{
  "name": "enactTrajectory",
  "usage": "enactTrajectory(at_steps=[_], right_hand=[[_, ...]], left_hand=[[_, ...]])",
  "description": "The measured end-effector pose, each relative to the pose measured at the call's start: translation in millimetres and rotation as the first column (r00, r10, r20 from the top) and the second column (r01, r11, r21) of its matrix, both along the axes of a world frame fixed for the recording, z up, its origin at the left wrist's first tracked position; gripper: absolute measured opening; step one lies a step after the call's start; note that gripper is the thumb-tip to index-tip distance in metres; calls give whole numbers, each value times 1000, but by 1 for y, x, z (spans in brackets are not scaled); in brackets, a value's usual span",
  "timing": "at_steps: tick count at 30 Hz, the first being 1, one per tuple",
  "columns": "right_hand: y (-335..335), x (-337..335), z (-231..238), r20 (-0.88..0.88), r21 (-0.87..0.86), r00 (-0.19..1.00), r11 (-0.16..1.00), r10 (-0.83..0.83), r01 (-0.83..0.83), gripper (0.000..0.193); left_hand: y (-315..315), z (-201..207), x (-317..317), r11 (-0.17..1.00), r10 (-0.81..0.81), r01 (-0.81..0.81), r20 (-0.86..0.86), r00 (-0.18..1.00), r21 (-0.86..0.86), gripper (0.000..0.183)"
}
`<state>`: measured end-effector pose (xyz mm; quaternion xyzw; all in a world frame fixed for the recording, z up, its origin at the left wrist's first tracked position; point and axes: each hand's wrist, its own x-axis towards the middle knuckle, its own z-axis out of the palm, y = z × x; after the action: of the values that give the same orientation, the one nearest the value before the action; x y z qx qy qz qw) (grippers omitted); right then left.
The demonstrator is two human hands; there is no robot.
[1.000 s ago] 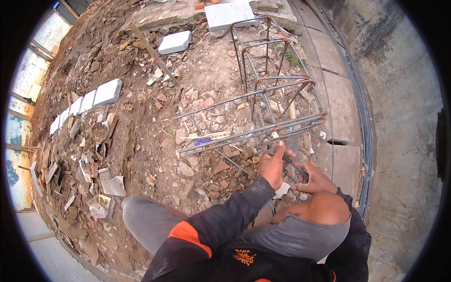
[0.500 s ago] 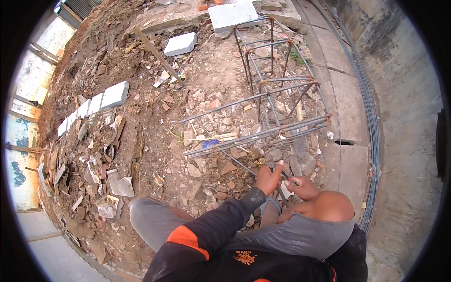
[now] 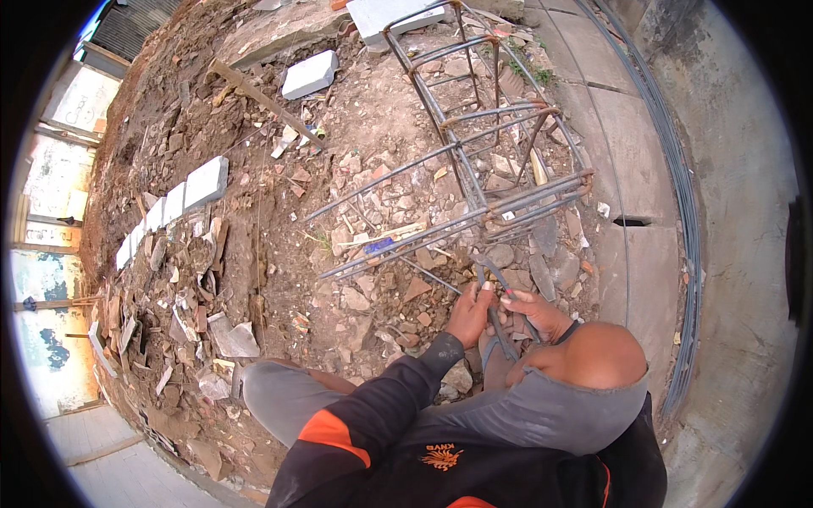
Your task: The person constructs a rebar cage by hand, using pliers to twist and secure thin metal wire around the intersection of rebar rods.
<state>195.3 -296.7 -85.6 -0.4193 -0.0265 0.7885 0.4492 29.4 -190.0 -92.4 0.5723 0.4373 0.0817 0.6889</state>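
Note:
Both my hands are close together in front of my bent knees. My left hand (image 3: 471,314) is closed around one dark grey arm of a plier-like tool, apparently pincers (image 3: 500,279). Closed on the other arm is my right hand (image 3: 542,314); its fingers are partly hidden. The tool's head points away from me and its handles spread back toward my legs. Just beyond lies a rebar cage (image 3: 542,202) of rusty bars and square stirrups, with long bar ends reaching left. A thin rod (image 3: 432,277) runs from under the cage toward my left hand.
Rubble and broken brick cover the soil. White blocks (image 3: 206,182) stand in a row at left; another block (image 3: 310,74) lies farther off near a wooden stake (image 3: 267,106). Long steel bars (image 3: 690,279) run beside the concrete wall (image 3: 737,254) at right, along concrete slabs (image 3: 639,279).
My hands have shifted slightly, and the pincers now show between them, head pointing away. My left hand has moved a little left. The whole view has tilted slightly.

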Motion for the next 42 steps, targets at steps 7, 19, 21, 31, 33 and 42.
enactTrajectory(at_steps=[7, 19, 21, 31, 33, 42], right_hand=[[-8, -25, -32, -27, 166, 975, 963, 219, -211, 21], [14, -32, -36, 589, 329, 694, 662, 414, -674, 38], [18, -37, -35, -250, 210, 889, 918, 383, -336, 32], [52, -36, -55, 480, 35, 745, 838, 463, -544, 37], [54, -38, -64, 807, 106, 444, 644, 389, -757, 48], [-2, -37, -82, 993, -46, -118, 820, -26, -571, 24]], left_hand=[[15, -1, -19, 772, 28, 155, -277, 961, 617, 40], [10, 84, 6, 944, 69, -90, 77, 995, 316, 31], [24, 88, 2, 936, 306, -339, 253, 918, 97, 30], [62, 24, -113, 835, 507, -466, -82, 858, 293, 30], [60, 11, -101, 842, 499, -453, -100, 861, 293, 28], [46, -29, -84, 921, 273, -114, -407, 872, 373, 37]])
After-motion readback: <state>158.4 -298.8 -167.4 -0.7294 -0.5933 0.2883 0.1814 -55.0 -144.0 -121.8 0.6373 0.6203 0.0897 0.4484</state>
